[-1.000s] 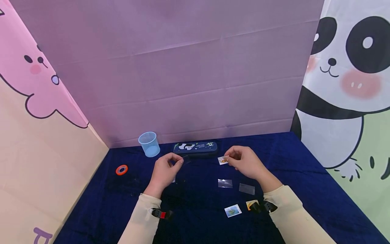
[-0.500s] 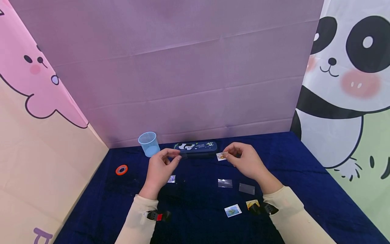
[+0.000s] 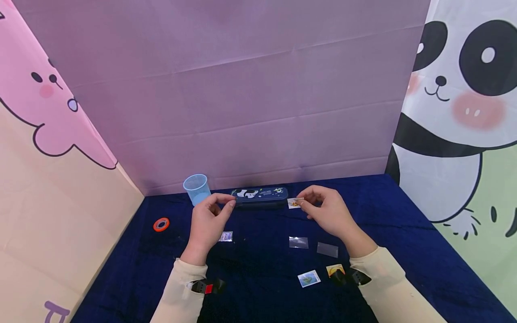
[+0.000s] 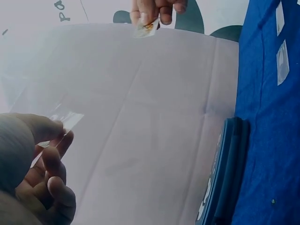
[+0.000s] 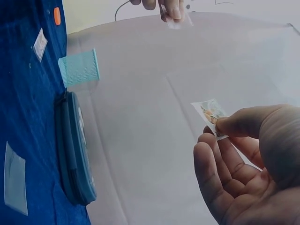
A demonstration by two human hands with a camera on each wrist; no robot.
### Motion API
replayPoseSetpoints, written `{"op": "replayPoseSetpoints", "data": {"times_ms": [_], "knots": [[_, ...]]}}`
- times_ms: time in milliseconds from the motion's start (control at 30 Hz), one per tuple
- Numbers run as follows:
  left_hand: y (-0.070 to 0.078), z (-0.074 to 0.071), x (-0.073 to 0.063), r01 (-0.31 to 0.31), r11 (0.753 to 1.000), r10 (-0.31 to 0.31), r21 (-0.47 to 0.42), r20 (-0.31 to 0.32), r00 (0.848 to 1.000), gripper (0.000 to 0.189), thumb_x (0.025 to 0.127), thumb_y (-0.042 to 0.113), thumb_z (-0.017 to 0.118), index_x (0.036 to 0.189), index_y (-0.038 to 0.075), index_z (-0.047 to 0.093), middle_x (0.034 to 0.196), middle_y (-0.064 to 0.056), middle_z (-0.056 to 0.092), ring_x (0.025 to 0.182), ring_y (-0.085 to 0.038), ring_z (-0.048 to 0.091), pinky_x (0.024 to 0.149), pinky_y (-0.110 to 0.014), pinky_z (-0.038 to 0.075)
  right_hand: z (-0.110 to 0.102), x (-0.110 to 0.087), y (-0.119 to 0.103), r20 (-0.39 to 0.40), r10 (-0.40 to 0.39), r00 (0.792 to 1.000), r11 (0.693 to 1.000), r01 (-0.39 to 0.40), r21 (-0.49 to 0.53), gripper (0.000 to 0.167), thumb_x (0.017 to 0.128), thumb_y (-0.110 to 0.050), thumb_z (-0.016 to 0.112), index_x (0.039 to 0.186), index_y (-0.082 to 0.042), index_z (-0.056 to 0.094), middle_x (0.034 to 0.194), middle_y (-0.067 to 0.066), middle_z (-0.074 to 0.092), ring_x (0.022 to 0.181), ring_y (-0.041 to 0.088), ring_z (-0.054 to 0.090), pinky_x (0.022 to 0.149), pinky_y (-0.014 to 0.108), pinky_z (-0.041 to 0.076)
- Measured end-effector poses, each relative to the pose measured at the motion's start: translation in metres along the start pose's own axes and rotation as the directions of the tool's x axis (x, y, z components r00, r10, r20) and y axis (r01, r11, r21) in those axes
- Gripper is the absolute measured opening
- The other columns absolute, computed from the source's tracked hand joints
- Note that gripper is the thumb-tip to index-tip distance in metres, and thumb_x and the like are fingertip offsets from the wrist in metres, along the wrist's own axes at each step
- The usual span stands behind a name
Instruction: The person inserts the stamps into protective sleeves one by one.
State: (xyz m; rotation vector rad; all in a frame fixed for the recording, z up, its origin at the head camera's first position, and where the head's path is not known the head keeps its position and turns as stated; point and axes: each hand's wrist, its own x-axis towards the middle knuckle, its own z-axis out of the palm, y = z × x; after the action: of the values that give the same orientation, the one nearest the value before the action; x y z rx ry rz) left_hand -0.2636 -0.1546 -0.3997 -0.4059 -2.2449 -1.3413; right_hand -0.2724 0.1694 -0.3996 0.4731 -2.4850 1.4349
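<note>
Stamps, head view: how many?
4: orange-print stamp pinched by right hand; purple stamp beside left hand; blue stamp in the foreground; yellow stamp partly hidden beside it. More may be hidden.

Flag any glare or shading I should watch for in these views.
Head: a clear sleeve glints on the table; left wrist: film in the left hand glints too and partly fades into the pale backdrop; right wrist: the right hand is shaded, though its picture card shows fairly clearly.

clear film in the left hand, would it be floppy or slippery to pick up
The clear film looks very thin, so it is probably light and may bend easily. Its glossy shine suggests it could be slippery.
</note>
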Motion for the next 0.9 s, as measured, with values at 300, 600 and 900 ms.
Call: {"op": "replayPoseSetpoints", "data": {"times_ms": [300, 600, 900], "knots": [[0.009, 0.003, -0.004, -0.007, 0.996, 0.008, -0.092, 0.009, 1.000, 0.010, 0.098, 0.020, 0.076, 0.108, 0.019, 0.079, 0.075, 0.000, 0.062, 0.057, -0.021, 0.053, 0.048, -0.030, 0.045, -0.001, -0.006, -0.015, -0.012, -0.040, 0.999, 0.999, 0.041, 0.022, 0.007, 0.101, -0.021, 0.073, 0.108, -0.019, 0.074, 0.089, 0.002, 0.072, 0.070, 0.024, 0.066, 0.062, 0.034, 0.055], [0.011, 0.011, -0.006, -0.042, 0.994, 0.044, -0.102, 0.018, 0.999, 0.009, 0.098, 0.022, 0.076, 0.106, 0.022, 0.080, 0.083, 0.005, 0.069, 0.057, -0.020, 0.049, 0.049, -0.029, 0.041, -0.001, -0.013, -0.028, -0.055, -0.094, 0.994, 0.993, 0.098, 0.060, 0.006, 0.101, -0.018, 0.073, 0.106, -0.017, 0.074, 0.091, 0.001, 0.073, 0.071, 0.030, 0.067, 0.062, 0.033, 0.057], [0.015, 0.015, -0.008, -0.032, 0.995, 0.036, -0.094, 0.044, 0.998, 0.007, 0.100, 0.025, 0.074, 0.100, 0.022, 0.080, 0.089, 0.010, 0.075, 0.061, -0.020, 0.052, 0.052, -0.029, 0.043, 0.003, -0.015, -0.034, -0.054, -0.121, 0.991, 0.990, 0.124, 0.068, 0.006, 0.099, -0.016, 0.074, 0.105, -0.019, 0.075, 0.094, -0.002, 0.074, 0.076, 0.022, 0.066, 0.063, 0.033, 0.056]]}}
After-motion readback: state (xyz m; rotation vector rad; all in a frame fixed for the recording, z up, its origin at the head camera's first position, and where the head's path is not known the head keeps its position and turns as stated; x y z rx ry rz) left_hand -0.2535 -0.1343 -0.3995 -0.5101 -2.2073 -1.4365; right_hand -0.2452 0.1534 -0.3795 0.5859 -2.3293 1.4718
